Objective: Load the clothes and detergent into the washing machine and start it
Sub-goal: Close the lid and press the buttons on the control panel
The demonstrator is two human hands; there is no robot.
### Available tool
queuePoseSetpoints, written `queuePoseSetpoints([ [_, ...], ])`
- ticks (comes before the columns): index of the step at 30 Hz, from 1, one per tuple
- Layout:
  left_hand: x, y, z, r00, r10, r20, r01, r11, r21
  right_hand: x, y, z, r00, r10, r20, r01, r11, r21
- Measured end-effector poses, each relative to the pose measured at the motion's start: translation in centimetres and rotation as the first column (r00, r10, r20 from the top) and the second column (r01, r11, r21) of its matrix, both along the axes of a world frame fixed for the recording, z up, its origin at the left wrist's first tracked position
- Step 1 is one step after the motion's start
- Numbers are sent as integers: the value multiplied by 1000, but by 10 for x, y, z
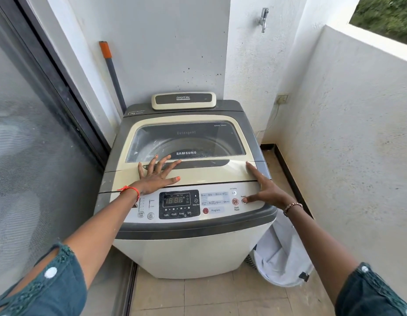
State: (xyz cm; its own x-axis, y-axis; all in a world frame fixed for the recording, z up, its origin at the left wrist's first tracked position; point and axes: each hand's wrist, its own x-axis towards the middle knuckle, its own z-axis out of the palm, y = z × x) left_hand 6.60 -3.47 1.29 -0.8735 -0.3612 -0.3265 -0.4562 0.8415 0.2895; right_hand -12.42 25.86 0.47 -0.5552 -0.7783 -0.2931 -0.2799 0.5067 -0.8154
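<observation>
1. Standing at the centre of your view, the cream and grey top-loading washing machine (186,254) sits in a white-walled corner. Its cream lid with a glass window (209,174) is shut flat. You can see the drum's curve through the glass, but not what lies inside.
2. Your left hand (155,176) lies flat and released on the lid's front strip, at about 8 o'clock from the lid's middle. Its fingers are spread, the tips reach the window's lower edge, and it grasps nothing.
3. Your right hand (269,190) is released too and holds nothing. The thumb tip touches the round Power button (244,201) at the 3 o'clock end of the silver control panel (216,202). The index finger stretches straight to the lid's front right corner, at 12 o'clock from the thumb.
4. On that panel the dark digital display (176,200) is lit. The red Start/Pause button (235,201) sits just beside the Power button, at its 9 o'clock.
5. A white fabric laundry basket (282,254) stands on the tiled floor (198,295) at the machine's 4 o'clock, just beside its side.
6. A grey mop handle with an orange tip (113,76) leans on the wall at 11 o'clock.
7. A metal tap (263,19) juts from the wall at 1 o'clock, and a wall socket with a white cord (282,98) sits at 2 o'clock.
8. A dark-framed glass door (27,144) runs along your 9 o'clock.
</observation>
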Motion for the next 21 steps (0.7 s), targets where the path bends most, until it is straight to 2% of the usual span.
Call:
queuePoseSetpoints([
  [21,1,-1,-6,997,12,-78,-10,1000,25,3,-5,-1,998,3,-67,-1,999,42],
])
